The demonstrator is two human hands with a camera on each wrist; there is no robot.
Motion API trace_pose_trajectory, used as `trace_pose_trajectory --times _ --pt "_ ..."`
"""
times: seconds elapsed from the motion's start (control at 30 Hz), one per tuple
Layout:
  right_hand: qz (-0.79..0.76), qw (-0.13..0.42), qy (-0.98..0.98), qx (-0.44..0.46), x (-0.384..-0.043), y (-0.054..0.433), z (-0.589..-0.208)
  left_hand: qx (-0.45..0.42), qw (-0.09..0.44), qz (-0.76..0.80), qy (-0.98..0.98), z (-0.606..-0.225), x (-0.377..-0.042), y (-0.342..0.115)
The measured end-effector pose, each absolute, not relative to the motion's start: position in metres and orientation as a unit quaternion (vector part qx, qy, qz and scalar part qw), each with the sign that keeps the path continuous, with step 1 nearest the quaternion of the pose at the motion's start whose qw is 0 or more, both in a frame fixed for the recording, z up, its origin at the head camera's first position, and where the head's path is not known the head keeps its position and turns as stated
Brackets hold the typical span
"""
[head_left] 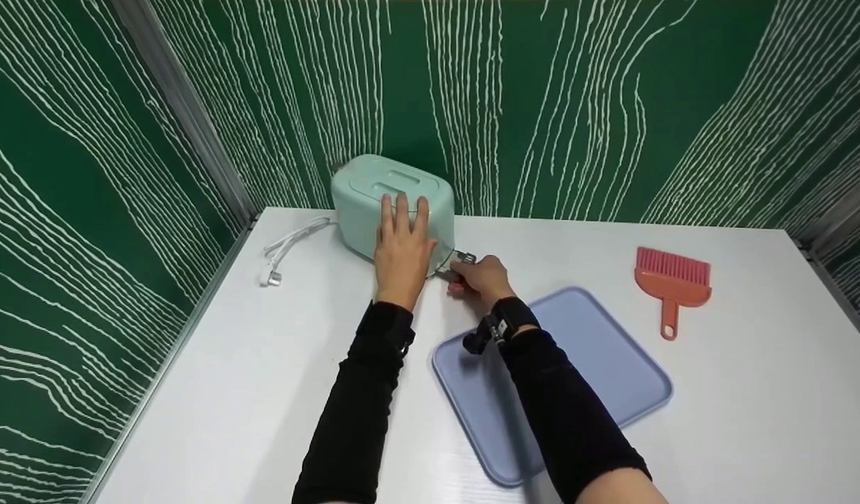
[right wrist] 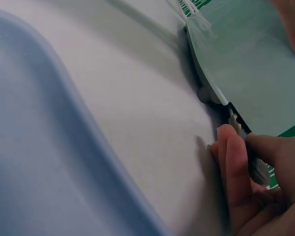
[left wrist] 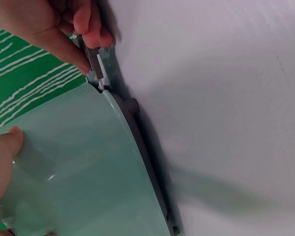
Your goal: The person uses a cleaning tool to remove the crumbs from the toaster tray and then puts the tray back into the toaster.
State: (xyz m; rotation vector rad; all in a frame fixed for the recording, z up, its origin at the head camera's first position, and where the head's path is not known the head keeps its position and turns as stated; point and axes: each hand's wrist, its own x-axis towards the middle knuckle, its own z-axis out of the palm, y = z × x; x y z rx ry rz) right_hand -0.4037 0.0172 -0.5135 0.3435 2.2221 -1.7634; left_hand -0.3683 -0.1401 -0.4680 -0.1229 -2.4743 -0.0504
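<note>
A mint-green toaster (head_left: 395, 199), its top closed by a slotted cover, stands at the back of the white table. My left hand (head_left: 405, 259) rests on its near side, long fingers straight up toward the top edge and the thumb spread along the side. At the toaster's lower right end, my right hand (head_left: 485, 276) pinches a small dark grey piece (right wrist: 258, 169) with a ridged end. A thin metal part (right wrist: 232, 114) joins that piece to the toaster's bottom corner. I cannot tell what the piece is; fingers hide part of it.
A white power cord with its plug (head_left: 272, 278) lies left of the toaster. A blue-grey tray (head_left: 590, 350) lies under my right forearm. Farther right is an orange-red hand brush (head_left: 672, 287) with pink bristles. A green patterned wall (head_left: 471, 105) rises directly behind the table.
</note>
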Motion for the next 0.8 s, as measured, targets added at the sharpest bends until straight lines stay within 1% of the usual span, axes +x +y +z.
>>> trace_pose_trajectory --times 0.3,0.6,0.8 --pt "-0.624 0.152 0.758 0.115 -0.406 0.02 -0.512 -0.043 0.32 -0.015 -0.946 -0.467 -0.368 -0.14" --pt "-0.591 0.131 0.789 0.104 -0.41 0.023 -0.521 -0.044 0.316 -0.016 -0.948 -0.467 -0.369 -0.138" --pt "-0.607 0.15 0.773 0.108 -0.41 0.023 -0.518 -0.038 0.314 -0.009 -0.949 -0.468 -0.369 -0.139"
